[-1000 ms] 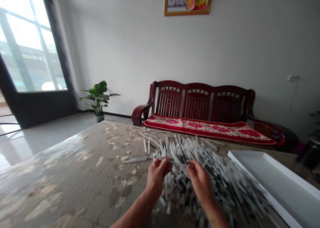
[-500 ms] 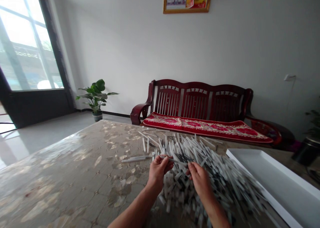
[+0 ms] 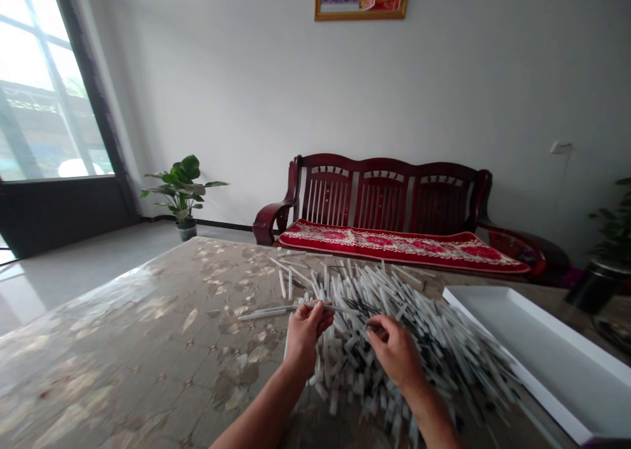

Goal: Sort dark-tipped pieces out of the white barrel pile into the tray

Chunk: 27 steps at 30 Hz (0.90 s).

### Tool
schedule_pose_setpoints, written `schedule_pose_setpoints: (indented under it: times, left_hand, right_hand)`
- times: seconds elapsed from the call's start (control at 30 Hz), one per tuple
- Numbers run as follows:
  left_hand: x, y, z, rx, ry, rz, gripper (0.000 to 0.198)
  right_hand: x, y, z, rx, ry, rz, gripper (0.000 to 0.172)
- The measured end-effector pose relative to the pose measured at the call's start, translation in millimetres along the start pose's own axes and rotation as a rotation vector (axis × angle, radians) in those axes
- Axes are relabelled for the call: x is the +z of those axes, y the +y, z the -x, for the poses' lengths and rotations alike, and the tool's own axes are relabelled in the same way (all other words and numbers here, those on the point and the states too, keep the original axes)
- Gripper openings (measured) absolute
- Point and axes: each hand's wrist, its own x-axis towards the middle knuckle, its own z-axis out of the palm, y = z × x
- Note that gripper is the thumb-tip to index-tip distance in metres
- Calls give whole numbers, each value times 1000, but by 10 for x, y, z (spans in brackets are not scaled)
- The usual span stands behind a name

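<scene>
The left hand (image 3: pixel 306 327) pinches 1 slim pale stick (image 3: pixel 345 310) — pointing toward 3 o'clock, above 1 big pile of sticks (image 3: pixel 389 294). The right hand (image 3: pixel 394 347) has curled fingers; whether they grip anything, I cannot tell. 1 white tray (image 3: pixel 566 344) lies at 3 o'clock — 1 bench (image 3: pixel 335 160) at 12.

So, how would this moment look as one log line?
left hand: pinching thin stick; right hand: curled, contents unclear; pale sticks: heaped on table; white tray: right of heap
</scene>
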Motion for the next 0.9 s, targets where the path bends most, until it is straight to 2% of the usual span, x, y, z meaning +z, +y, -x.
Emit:
schedule_pose_setpoints:
  times: [0.17,0.27,0.4,0.5,0.57,0.67,0.8,0.9]
  left_hand:
    - [43,-46,90,-12,-58,-65,35]
    - [45,0,77,-13,-47,-71,37]
    - [-39,178,-63,99,71,12,33]
    - [-142,306,-190,213,206,92,27]
    - [-200,354,-247,259,253,81,25]
    - [-237,378,-281,296,185,-51,29]
    - [-231,433,-270,313,0,-277,38]
    - [-282,575,-227,342,-15,-496,34]
  right_hand:
    - [7,-41,-9,12,40,-88,29]
    - [-16,-13,-33,35,65,-135,30]
    - [-83,149,-90,127,181,-192,36]
    - [-119,313,-126,266,273,-224,43]
    - [-136,399,-137,358,334,-231,48]
    - [-171,477,-138,414,394,-159,52]
    - [-206,523,-122,354,336,75,52]
    - [-186,502,-105,309,319,195,49]
